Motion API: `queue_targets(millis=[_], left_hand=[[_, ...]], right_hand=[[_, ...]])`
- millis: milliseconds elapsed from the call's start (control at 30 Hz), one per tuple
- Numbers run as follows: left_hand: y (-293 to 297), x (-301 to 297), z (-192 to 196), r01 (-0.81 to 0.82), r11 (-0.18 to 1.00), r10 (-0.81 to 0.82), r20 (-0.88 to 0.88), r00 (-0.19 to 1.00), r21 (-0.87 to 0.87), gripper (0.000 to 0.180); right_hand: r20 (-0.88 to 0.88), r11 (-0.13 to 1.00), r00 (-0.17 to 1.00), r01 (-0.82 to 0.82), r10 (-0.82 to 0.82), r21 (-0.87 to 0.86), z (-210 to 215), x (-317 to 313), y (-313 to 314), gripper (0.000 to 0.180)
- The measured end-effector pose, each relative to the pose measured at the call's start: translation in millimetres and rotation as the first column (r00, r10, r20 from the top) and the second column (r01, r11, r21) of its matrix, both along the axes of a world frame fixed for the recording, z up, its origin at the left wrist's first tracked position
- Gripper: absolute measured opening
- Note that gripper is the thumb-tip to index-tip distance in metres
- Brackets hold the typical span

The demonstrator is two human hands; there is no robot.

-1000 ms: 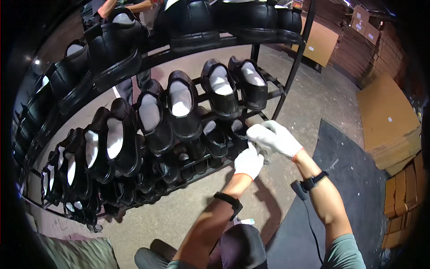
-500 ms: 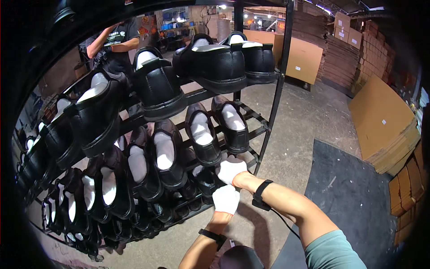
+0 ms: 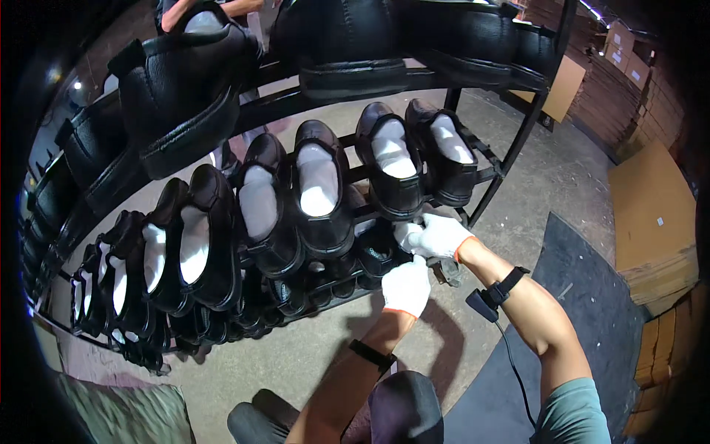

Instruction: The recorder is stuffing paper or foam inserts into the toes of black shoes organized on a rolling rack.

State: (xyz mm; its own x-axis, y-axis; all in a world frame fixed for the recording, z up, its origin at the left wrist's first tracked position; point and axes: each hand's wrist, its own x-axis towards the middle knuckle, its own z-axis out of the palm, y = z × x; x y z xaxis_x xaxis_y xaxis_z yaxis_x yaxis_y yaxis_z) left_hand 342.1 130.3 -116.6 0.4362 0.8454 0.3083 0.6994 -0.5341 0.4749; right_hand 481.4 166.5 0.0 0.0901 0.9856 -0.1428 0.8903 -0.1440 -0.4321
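Observation:
My two hands, in white gloves with orange cuffs, are close together at the right end of a lower rack level. My right hand point(image 3: 444, 238) has its fingers curled beside a pale white piece, perhaps paper stuffing. My left hand point(image 3: 407, 287) is just below and to the left, its fingers bunched; what they hold is hidden. Next to both hands, a black shoe point(image 3: 376, 250) sits on the lower level. A crumpled greyish thing point(image 3: 448, 274) shows beneath my right hand. Directly above are black slip-on shoes point(image 3: 446, 159) stuffed with white paper.
The black metal rack point(image 3: 510, 144) carries rows of black shoes on several levels; its upper bar and shoes point(image 3: 347, 44) overhang my hands. A dark mat point(image 3: 510, 355) lies on the right, near cardboard sheets point(image 3: 651, 214). A person point(image 3: 237, 9) stands behind the rack.
My view has moved closer and lower, so the rack looks larger. The right hand has shifted from above the left hand to its upper right, and the greyish thing now shows below it.

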Motion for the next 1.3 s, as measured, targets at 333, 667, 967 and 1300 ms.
queue_targets(millis=[333,667,967,1300], left_hand=[[25,-14,-9,-0.013,0.957,0.019,-0.015,1.0,0.291,0.011],[25,-16,4,0.063,0.96,-0.05,-0.056,0.997,0.272,0.014],[26,-24,49,0.059,0.997,-0.041,-0.281,0.959,0.056,0.02],[26,-16,14,0.075,0.963,-0.053,-0.089,0.995,0.26,0.012]], right_hand=[[0.068,0.985,0.997,-0.059,0.048,0.163,-28,-18,31,0.047],[0.33,0.899,0.907,-0.353,0.261,0.26,-98,1,79,0.031],[0.277,0.986,0.95,-0.159,0.142,0.039,-43,-29,62,0.035],[-0.138,0.934,0.939,-0.332,0.314,-0.133,-74,48,63,0.035]])
